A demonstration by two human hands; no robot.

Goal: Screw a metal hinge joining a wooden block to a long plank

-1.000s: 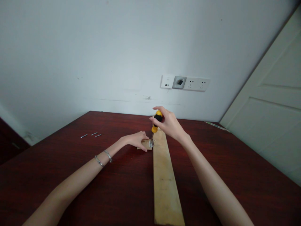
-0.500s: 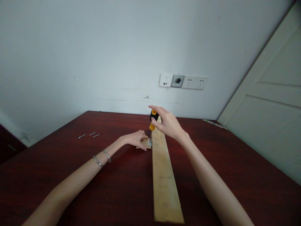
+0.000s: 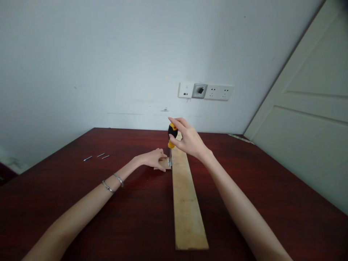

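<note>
The right hand is clamped around the yellow and black handle of a screwdriver, its fingers and thumb closed on the grip and the shaft pointing straight down. The shaft's tip sits on a small metal piece, which lies where a small wooden block meets the end of a long wooden board. From this view, the tip looks to be touching the metal, though the hands partly crowd the spot.

The left hand is on the small wooden block, just beside the shaft, with its thumb and fingers closed onto the wood. Two bracelets circle the left wrist.

The board lies flat on a dark red worktop, running away from the person, with its far end under the right hand. Three nails lie in a loose row on the worktop, well apart from the left hand. Behind, a wall socket panel sits above the worktop, and a white door stands to the right.
</note>
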